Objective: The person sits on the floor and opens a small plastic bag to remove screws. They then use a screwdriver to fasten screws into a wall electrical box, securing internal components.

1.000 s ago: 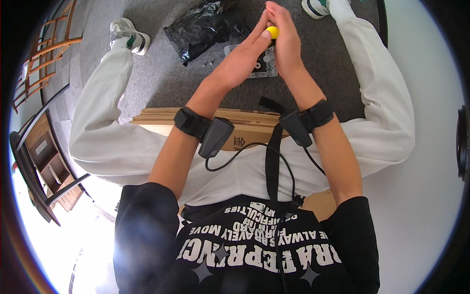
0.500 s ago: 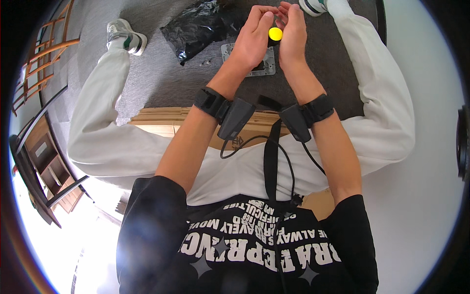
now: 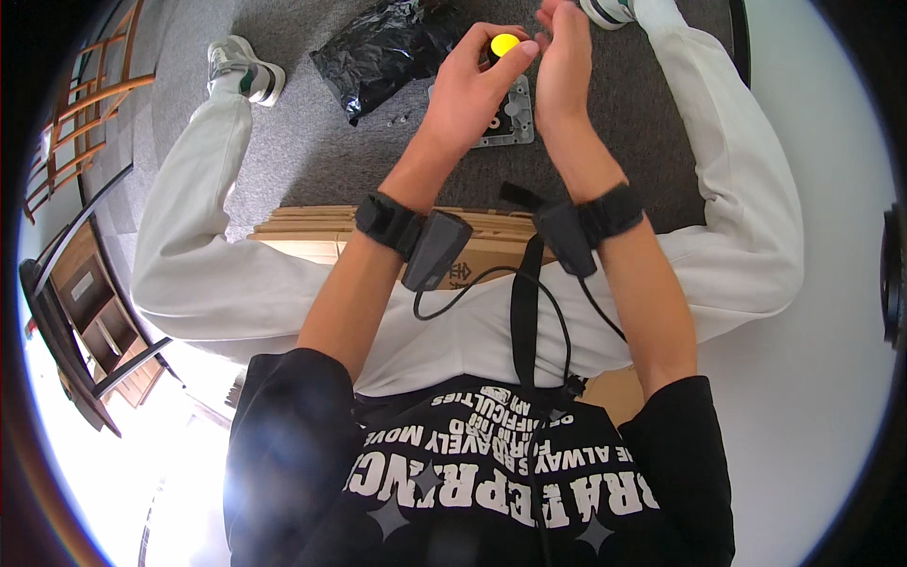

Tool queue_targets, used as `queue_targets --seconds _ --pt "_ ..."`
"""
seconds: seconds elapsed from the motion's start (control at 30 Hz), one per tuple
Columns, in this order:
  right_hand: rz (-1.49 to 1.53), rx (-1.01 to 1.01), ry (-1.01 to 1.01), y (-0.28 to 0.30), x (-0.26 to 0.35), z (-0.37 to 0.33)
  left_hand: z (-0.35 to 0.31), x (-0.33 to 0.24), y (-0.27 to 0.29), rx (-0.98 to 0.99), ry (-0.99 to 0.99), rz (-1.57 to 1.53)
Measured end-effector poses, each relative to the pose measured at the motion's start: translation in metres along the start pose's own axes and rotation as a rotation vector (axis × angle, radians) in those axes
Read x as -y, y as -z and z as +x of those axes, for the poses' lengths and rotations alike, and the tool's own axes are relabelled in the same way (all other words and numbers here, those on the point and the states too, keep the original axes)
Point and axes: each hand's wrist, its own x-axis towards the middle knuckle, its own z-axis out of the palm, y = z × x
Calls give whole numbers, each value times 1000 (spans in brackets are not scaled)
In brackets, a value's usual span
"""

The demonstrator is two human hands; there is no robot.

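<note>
My left hand (image 3: pixel 465 94) is closed around a dark object with a round, bright yellow end (image 3: pixel 504 45); the rest of it is hidden by the fingers, so its kind does not show. Beside it my right hand (image 3: pixel 565 71) is held on edge, palm facing left, fingers stretched out and slightly bent, apparently with nothing in it. Below and between the two hands lies a grey rectangular plate (image 3: pixel 521 130) with holes along its edge and a dark middle. My left hand covers part of that plate.
A crumpled black plastic bag (image 3: pixel 373 61) lies left of the plate, with small metal pieces (image 3: pixel 397 120) near it. Flat cardboard (image 3: pixel 316 223) sits between my legs. Cables run from the black wrist devices (image 3: pixel 437 250). Wooden furniture (image 3: pixel 99 90) stands far left, a white wall (image 3: pixel 831 189) right.
My left hand has moved left with the yellow-ended object, away from my right hand. More of the grey plate shows between them. My right hand has barely shifted.
</note>
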Motion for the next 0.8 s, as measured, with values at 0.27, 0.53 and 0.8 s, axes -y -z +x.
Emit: queue_targets --seconds 0.27,0.53,0.8 --pt "318 100 -203 -7 15 -6 -6 -11 -12 125 125 -307" --pt "213 51 -177 4 1 38 -16 -20 6 173 47 191" --pt "42 212 53 10 16 -22 -2 -4 12 145 -106 446"
